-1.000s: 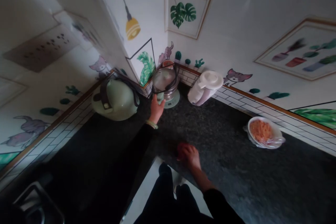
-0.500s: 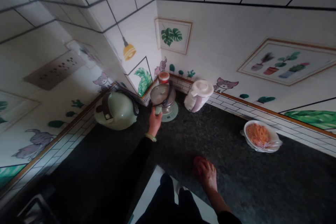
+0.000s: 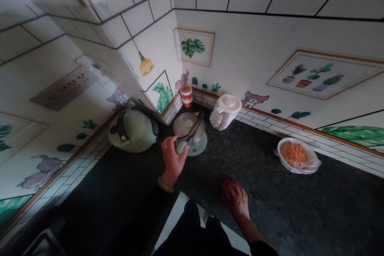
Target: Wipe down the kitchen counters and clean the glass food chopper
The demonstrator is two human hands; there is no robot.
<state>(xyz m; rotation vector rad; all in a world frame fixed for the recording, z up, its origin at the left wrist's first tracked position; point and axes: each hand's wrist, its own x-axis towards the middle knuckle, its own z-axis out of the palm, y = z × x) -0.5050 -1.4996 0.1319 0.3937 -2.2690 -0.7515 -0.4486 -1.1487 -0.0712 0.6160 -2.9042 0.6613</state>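
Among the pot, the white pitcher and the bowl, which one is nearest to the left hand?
The lidded pot: its green handle is right by the left hand, while the white pitcher and bowl stand farther right.

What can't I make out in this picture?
All in the head view:
- Red item: its full shape, mostly hidden by the right hand.
- Pot: whatever may be inside, hidden by its lid and reflections.
- Left hand: whether its fingers touch the green handle; too blurred.
- Red tubs: any writing, too small and blurred.
- Metal-edged thing: cut off by the bottom edge, and in shadow.
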